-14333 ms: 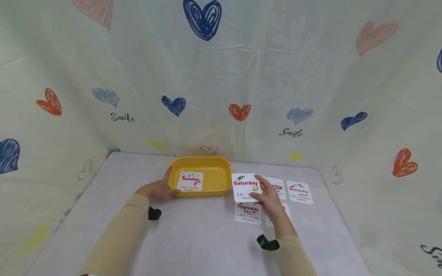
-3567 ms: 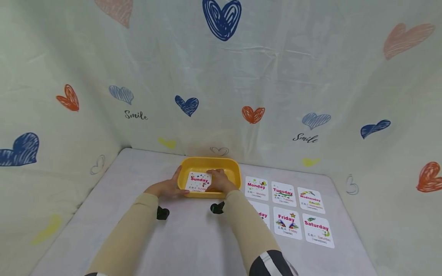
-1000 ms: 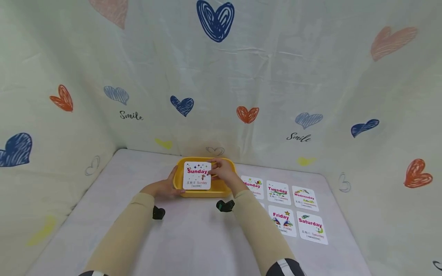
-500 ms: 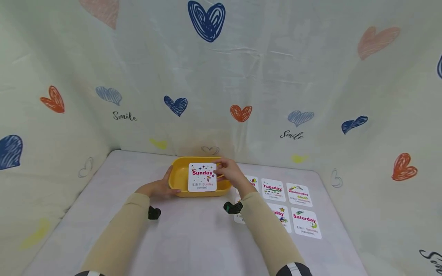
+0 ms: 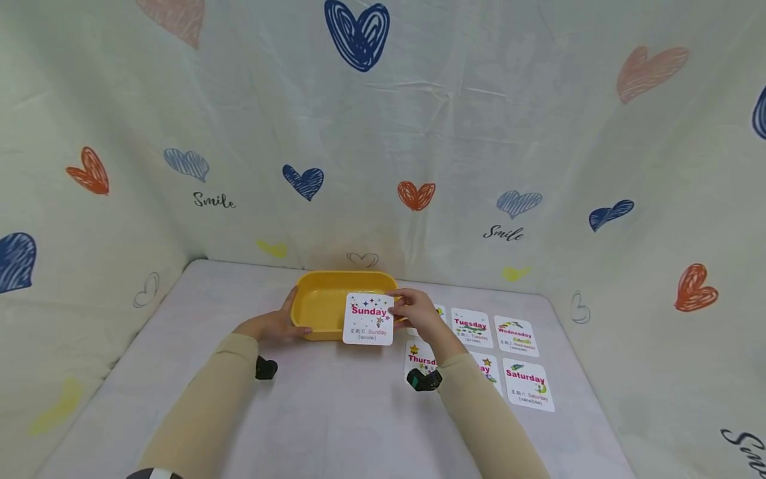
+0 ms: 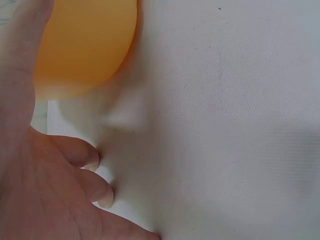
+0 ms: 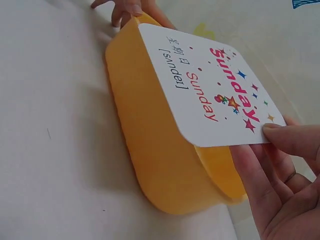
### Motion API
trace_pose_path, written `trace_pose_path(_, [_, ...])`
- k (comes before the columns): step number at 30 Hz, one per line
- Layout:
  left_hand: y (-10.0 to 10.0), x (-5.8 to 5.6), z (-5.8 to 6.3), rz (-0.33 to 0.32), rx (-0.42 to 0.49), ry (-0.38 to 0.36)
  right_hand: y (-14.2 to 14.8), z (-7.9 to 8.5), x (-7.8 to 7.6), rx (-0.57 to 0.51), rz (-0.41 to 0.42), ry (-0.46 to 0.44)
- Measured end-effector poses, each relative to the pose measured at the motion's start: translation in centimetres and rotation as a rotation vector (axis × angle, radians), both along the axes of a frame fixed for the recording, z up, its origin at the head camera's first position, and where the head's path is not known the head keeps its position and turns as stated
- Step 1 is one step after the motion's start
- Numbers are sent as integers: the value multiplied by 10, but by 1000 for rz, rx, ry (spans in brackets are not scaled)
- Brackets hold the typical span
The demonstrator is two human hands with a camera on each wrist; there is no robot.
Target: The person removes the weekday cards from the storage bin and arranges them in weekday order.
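Note:
A white square flash card (image 5: 368,319) reading "Sunday", with small stars, is pinched at its right edge by my right hand (image 5: 421,314). In the right wrist view the thumb lies on the card's (image 7: 195,85) printed face, with the fingers beneath. The card is held above the front right rim of a yellow plastic tray (image 5: 320,303). My left hand (image 5: 272,324) holds the tray's left end, its thumb at the front corner. Up close, the left wrist view shows the left hand's fingers (image 6: 92,187) bent down to the table beside the tray (image 6: 90,45).
Right of the tray lie two rows of day cards: Tuesday (image 5: 472,328), Wednesday (image 5: 516,336), Thursday (image 5: 419,359), Saturday (image 5: 528,384) and others partly covered by the right hand and arm. A heart-printed curtain (image 5: 449,133) surrounds the white table (image 5: 335,412).
The other day cards now lie in two rows at the right. My right hand has lifted the Sunday card out of the tray and moved it rightward and nearer; the left hand stays on the tray.

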State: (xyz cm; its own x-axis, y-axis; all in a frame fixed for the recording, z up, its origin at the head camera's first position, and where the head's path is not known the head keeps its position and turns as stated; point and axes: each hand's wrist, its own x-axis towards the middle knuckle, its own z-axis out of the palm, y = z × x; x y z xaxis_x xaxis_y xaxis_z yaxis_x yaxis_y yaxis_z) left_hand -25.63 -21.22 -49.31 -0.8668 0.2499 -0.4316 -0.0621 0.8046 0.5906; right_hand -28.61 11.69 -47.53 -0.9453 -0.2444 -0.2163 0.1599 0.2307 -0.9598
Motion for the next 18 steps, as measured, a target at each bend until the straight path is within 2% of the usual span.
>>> trace_pose_path(6, [0, 0, 1, 21, -17, -13, 15, -5, 14, -23, -31, -46])
trace_pose_path(18, [0, -3, -3, 18, 11, -23, 49, -24, 53, 13, -18, -67])
